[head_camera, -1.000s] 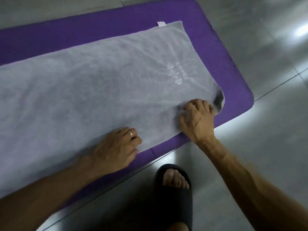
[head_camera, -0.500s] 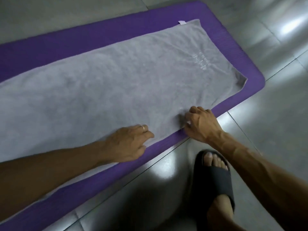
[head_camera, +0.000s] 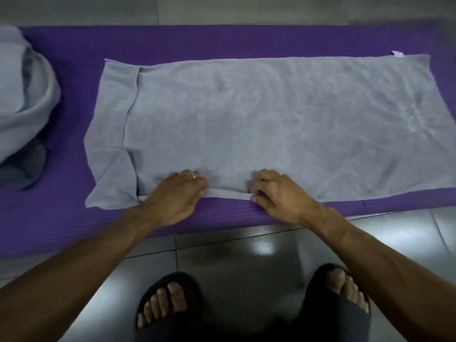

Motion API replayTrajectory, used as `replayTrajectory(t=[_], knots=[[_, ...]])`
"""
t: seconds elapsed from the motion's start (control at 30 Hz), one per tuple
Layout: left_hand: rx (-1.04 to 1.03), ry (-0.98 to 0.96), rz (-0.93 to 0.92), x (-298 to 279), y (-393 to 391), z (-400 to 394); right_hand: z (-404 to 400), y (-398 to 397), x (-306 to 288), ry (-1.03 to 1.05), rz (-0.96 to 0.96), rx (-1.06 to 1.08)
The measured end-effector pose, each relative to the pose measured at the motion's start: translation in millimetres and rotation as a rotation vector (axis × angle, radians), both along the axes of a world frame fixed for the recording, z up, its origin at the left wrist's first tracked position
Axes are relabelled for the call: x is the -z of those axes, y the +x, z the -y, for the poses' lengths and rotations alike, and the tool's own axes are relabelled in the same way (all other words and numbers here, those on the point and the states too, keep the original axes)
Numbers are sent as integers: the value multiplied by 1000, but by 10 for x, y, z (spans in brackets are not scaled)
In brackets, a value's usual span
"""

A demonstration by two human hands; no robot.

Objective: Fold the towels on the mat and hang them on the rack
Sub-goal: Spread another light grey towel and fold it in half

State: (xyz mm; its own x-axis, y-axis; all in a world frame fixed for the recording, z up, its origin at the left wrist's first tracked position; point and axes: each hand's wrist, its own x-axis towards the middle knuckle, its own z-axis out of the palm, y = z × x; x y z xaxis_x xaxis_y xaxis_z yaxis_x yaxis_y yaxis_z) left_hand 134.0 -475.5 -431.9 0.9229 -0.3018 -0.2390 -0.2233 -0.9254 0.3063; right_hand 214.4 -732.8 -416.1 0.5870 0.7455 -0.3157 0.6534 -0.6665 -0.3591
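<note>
Gray towel lay spread flat along purple mat, long side w/ the mat, left end doubled back in an uneven flap. Small tag stuck out at far right corner; faint pale marking near right end (unreadable). L hand gripped the near hem, fingers curled onto the cloth, ring on one finger. R hand pinched the same hem just beside it, thumb under the edge, fingers bent on top. Both hands close together near the hem's middle, hem slightly raised btwn them. Second gray towel sat bunched in a heap at mat's left end, well apart from the flat one. Mat on shiny gray tile floor. Two feet in dark sandals stood on the tiles, just short of the mat's near edge. No rack in view.
</note>
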Motion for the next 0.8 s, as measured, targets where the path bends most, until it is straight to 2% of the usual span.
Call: replayTrajectory(t=[0.1, 0.17, 0.23, 0.3, 0.43, 0.57, 0.67, 0.73, 0.8], knots=[[-54, -85, -77, -48, -134, -127, 48, 14, -10, -46, -20, -59], [-143, -29, 61, -79, -326, -198, 13, -21, 25, -48, 61, -50], [-359, -11, 168, -130, -526, -275, -145, -97, 60, 34, 122, -38], [-514, 47, 189, -179, -704, -398, -395, -207, 109, 143, 164, -105], [-474, 255, 82, -129, -923, -731, -980, -394, 200, 200, 213, -367], [-518, 241, 140, -149, -866, -851, -1353, -399, 228, 224, 232, -412], [-506, 168, 143, -236, -1050, -919, -1433, -397, 175, 250, 29, -389], [-454, 153, 90, -206, -1302, -937, -1464, -407, 155, 146, -129, -436], [-467, 141, 45, -162, -1489, -908, -1558, -367, 124, 96, -182, -475]])
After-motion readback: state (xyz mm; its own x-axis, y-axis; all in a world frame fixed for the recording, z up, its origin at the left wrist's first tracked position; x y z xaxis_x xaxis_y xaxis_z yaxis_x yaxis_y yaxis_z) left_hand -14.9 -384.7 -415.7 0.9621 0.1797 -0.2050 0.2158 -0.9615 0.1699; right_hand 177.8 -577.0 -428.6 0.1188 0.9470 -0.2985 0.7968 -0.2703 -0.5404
